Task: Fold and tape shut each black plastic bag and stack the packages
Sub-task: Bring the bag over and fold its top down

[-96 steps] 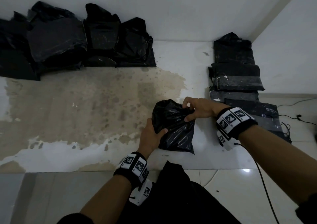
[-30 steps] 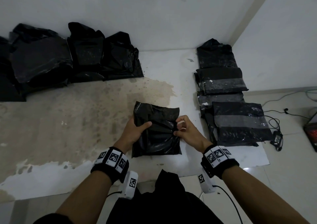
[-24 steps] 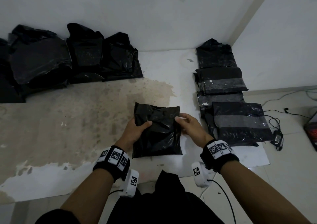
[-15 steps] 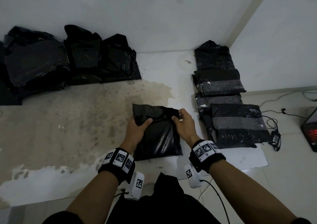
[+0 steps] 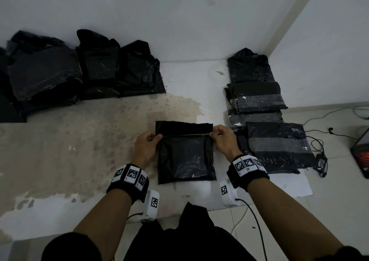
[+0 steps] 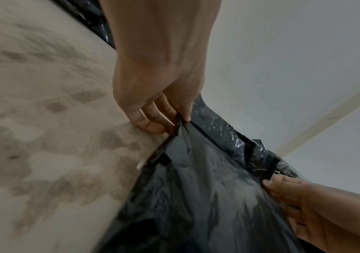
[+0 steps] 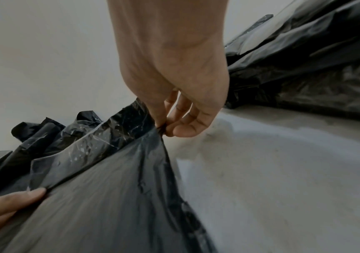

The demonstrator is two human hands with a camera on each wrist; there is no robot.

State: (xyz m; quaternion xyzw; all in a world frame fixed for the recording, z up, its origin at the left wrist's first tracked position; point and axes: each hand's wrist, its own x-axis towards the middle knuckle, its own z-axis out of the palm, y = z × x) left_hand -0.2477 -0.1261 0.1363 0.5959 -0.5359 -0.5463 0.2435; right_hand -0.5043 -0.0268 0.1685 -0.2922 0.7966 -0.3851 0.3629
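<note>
Nearest, two forearms with tagged wristbands reaching forward over a stained, patchy floor (image 5: 79, 141). Between the wrists, lying flat on that floor, one black plastic bag (image 5: 185, 157) with its contents inside. Left hand (image 5: 146, 148) pinching the bag's left edge between thumb and fingertips, right at a crease line. Right hand (image 5: 223, 141) pinching the matching spot on the right edge, the other fingers curled loosely beneath. Crease pulled taut between the two pinches, running left to right across the bag. Beyond the crease, the loose flap (image 5: 183, 127) of the open end, pointing away toward the wall. Long axis of the bag running near to far, closed bottom nearest the body.

Step in hand, by judgement: setting the fold line. Next move likely calls for turning the flap over toward the body while keeping both pinches level, then one hand pressing it flat so tape can go on. No tape roll in view.

Farther right, a stack of taped packages (image 5: 275, 145) with pale tape bands. Farther left, against the wall, a heap of unsealed black bags (image 5: 83, 69).
</note>
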